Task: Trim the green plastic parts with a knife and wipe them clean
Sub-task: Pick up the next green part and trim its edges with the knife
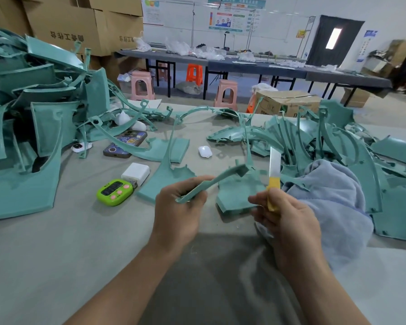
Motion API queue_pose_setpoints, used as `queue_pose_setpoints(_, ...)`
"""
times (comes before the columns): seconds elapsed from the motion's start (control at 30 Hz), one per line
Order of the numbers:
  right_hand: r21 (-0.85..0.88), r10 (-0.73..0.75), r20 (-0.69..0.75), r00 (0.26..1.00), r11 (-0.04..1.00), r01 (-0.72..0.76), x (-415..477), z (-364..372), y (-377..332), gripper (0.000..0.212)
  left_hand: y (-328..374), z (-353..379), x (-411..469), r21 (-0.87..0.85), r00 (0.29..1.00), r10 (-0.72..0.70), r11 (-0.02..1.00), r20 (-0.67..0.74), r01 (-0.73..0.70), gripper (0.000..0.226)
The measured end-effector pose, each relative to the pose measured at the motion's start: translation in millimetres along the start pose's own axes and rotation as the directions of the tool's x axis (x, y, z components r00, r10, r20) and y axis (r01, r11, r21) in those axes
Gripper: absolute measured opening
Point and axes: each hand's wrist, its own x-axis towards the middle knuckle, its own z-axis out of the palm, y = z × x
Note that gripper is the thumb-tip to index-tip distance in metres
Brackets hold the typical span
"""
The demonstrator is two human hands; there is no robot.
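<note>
Grey tabletop (80, 242) spreads beneath green plastic parts (45, 127) heaped at nine o'clock and three o'clock. Near centre the left hand (176, 214) grasps a narrow green strip (211, 182), its far end aimed at one o'clock. The right hand (291, 221) curls round a yellow-handled knife (273, 177), blade upright. A blue-grey cloth (333, 195) lies at three o'clock beside it.

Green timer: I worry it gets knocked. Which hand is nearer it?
Left. The left hand, holding a green strip, sits just right of the timer; the right hand, gripping the knife, is farther right beside the blue cloth.
</note>
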Motion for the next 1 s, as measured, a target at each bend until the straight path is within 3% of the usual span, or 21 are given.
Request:
queue_pose_setpoints(0.1,-0.19,-0.274,0.03,0.961,0.943,0.275,-10.8,4.0,-1.8,0.032,3.3,3.2,-0.9,0.044,1.0,0.003,0.999,-0.029,-0.001,0.056)
queue_pose_setpoints(0.2,-0.428,-0.482,0.14,0.865,0.758,0.492,-22.7,6.4,0.8,0.033,1.5,3.6,-2.7,0.075,1.0,-0.003,0.997,-0.002,0.003,0.057)
queue_pose_setpoints(0.3,-0.552,-0.538,0.282,0.794,0.586,0.593,-33.9,9.7,1.8,0.037,-0.6,0.8,-3.6,0.085,0.999,0.038,0.996,0.028,-0.041,0.045)
queue_pose_setpoints(0.37,-0.603,-0.564,0.301,0.769,0.512,0.612,-34.7,9.7,0.7,0.036,-0.5,-1.2,-3.2,0.104,0.997,0.078,0.991,0.027,-0.08,0.04)
queue_pose_setpoints(0.5,-0.664,-0.631,0.156,0.76,0.503,0.554,-27.9,3.0,-6.3,0.039,-4.9,-3.7,-2.2,0.141,0.996,0.094,0.986,-0.006,-0.092,0.042)
queue_pose_setpoints(0.67,-0.602,-0.565,0.366,0.74,0.462,0.651,-40.3,10.3,-2.9,0.034,-11.5,-2.9,-1.8,0.149,0.991,0.127,0.98,0.033,-0.13,0.028)
queue_pose_setpoints(0.83,-0.712,-0.645,0.093,0.758,0.489,0.504,-23.5,-1.7,-7.0,0.037,-9.8,-1.2,-0.4,0.132,0.996,0.084,0.988,0.005,-0.084,0.042)
queue_pose_setpoints(0.93,-0.618,-0.612,0.204,0.764,0.525,0.585,-30.7,1.9,-3.8,0.034,-10.3,-1.3,0.2,0.122,0.996,0.088,0.989,-0.003,-0.086,0.046)
queue_pose_setpoints(1.0,-0.606,-0.574,0.326,0.752,0.484,0.632,-36.2,8.5,1.9,0.032,-12.0,-2.0,0.8,0.138,0.996,0.086,0.987,0.018,-0.087,0.038)
